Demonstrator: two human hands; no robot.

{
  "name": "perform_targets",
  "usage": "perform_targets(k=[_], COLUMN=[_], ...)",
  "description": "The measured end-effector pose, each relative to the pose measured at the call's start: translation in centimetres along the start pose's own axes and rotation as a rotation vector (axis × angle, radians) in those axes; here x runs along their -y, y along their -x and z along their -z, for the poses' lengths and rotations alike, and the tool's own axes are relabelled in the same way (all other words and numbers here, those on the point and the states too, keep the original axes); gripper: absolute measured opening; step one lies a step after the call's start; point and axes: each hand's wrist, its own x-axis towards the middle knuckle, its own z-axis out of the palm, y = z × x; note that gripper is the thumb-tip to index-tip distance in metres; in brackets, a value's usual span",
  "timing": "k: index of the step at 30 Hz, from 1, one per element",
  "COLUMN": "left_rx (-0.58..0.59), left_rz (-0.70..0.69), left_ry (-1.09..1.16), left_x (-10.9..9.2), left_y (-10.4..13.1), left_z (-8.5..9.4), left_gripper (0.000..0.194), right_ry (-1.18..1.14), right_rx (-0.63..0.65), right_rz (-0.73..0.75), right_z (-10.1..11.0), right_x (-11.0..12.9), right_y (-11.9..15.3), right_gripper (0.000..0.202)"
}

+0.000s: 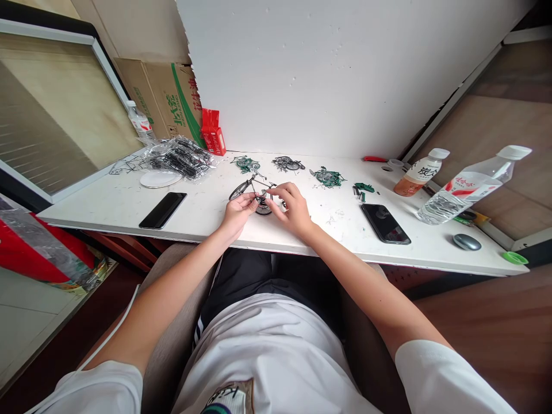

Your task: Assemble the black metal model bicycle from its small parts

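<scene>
A small black model bicycle [241, 188] is near the table's front edge, between my two hands. My left hand [238, 214] pinches at its middle, thumb and fingertips pressed together by the frame. From the other side my right hand [294, 210] reaches over the bicycle with bent fingers, its fingertips close to the same spot. Whatever tiny part lies between the fingertips is too small to make out. My right hand partly covers the rear of the model.
Behind lie clusters of green parts [328, 177] and black parts [288, 164]. Phones lie left [163, 210] and right [385, 223]. Bagged black parts [183, 158] are at back left; bottles [470, 187] stand or lean at right, near a grey mouse [466, 242].
</scene>
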Motion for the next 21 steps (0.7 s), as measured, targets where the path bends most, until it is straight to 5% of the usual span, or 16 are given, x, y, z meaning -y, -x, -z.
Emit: perform_targets(k=[21], left_rx=[-0.031], left_rz=[-0.006], left_ry=[-0.017], left_x=[0.16], left_y=[-0.07], left_z=[0.04], left_gripper=[0.054], right_ry=[0.04], right_rx=[-0.007], right_rz=[-0.001], right_z=[-0.13], right_x=[0.04], right_y=[0.25], right_gripper=[0.029])
